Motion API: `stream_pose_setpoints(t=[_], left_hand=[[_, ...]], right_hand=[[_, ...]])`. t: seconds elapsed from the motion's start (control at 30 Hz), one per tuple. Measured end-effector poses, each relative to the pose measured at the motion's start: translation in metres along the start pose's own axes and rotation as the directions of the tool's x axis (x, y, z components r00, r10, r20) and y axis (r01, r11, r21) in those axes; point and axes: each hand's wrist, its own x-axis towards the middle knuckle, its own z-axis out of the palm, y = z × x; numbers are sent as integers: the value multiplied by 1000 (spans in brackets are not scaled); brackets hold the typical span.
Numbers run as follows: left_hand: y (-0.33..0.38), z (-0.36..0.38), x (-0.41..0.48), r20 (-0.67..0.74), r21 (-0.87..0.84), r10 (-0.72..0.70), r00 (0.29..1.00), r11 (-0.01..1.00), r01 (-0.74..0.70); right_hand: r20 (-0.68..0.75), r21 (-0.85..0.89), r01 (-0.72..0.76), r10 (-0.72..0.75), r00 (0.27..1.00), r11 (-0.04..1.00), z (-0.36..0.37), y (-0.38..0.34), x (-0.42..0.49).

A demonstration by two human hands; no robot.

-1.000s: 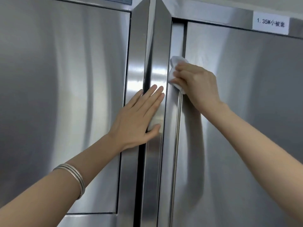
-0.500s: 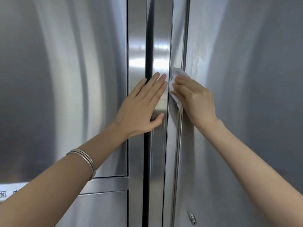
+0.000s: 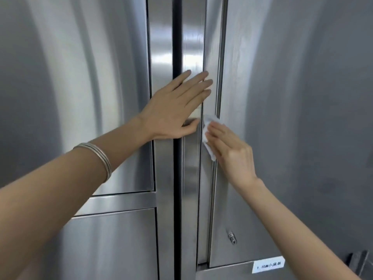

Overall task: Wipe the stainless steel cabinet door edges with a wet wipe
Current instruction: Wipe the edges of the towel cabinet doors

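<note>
The wipe (image 3: 206, 131), white and crumpled, lay flat against the left edge strip (image 3: 212, 57) of the right door (image 3: 292, 118), about halfway up the visible length of that edge. The right hand (image 3: 232, 150) pressed it there with straight fingers (image 3: 217, 131) held close together; the thumb was hidden, and the hand covered most of the wipe. Just left and slightly higher, the left hand (image 3: 173, 110) rested flat with its fingers slightly spread across the raised middle strip (image 3: 191, 37), their tips reaching over onto the same edge just above the wipe. A dark gap (image 3: 177, 199) ran between this strip and the left door (image 3: 90, 77). Silver bangles (image 3: 99, 158) ringed the left wrist. Near the right door's lower left corner sat a small lock (image 3: 232, 238), and under that corner a white label (image 3: 268, 265).
</note>
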Motion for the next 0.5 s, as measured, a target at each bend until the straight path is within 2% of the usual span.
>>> stream_pose_setpoints(t=[0.07, 0.1, 0.27, 0.37, 0.5], left_hand=[[0, -1, 7, 15, 7, 163, 986, 987, -163], [1, -2, 9, 6, 3, 195, 981, 981, -195], [26, 14, -16, 28, -52, 241, 970, 970, -239], [51, 19, -35, 70, -99, 269, 961, 960, -262], [63, 27, -46, 48, -122, 255, 966, 961, -248]], right_hand=[[-27, 25, -56, 57, 998, 998, 7, -6, -18], [-29, 43, -84, 85, 996, 996, 10, -13, -36], [66, 121, -166, 158, 985, 979, 19, -51, -136], [66, 137, -201, 194, 979, 970, 15, -49, -130], [24, 121, -207, 206, 978, 971, 18, -37, -115]])
